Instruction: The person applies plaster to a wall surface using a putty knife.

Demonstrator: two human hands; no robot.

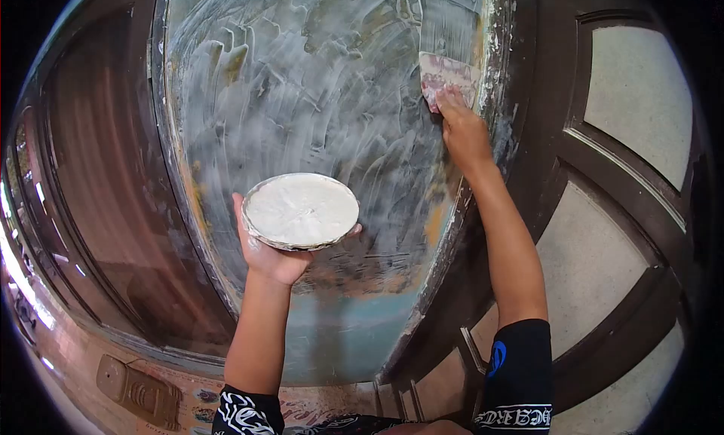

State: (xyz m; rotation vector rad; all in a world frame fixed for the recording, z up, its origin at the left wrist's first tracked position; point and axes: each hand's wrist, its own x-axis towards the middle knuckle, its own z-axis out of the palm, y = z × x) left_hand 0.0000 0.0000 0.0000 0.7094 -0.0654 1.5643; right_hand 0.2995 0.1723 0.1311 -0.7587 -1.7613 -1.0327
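My left hand point(276, 260) holds up a round, shallow lid point(299, 246) from below, its fingers wrapped around the rim. White putty point(302, 207) covers the inside of the lid. In my right hand point(461, 130) is a wide putty knife point(448, 75), its blade smeared with white and reddish patches. The blade lies against the upper right of the wall panel point(317, 118), close to the panel's right edge. Streaks of whitish putty spread over the grey panel, and a smoother scraped strip shows just above the blade. Lower down, the panel is bluish green.
Dark brown framing with pale panels point(641, 88) stands at right. To the left is a dark wooden panel or door point(113, 171). A brown moulded object point(136, 390) lies on the floor at lower left, beside a printed sheet point(204, 397).
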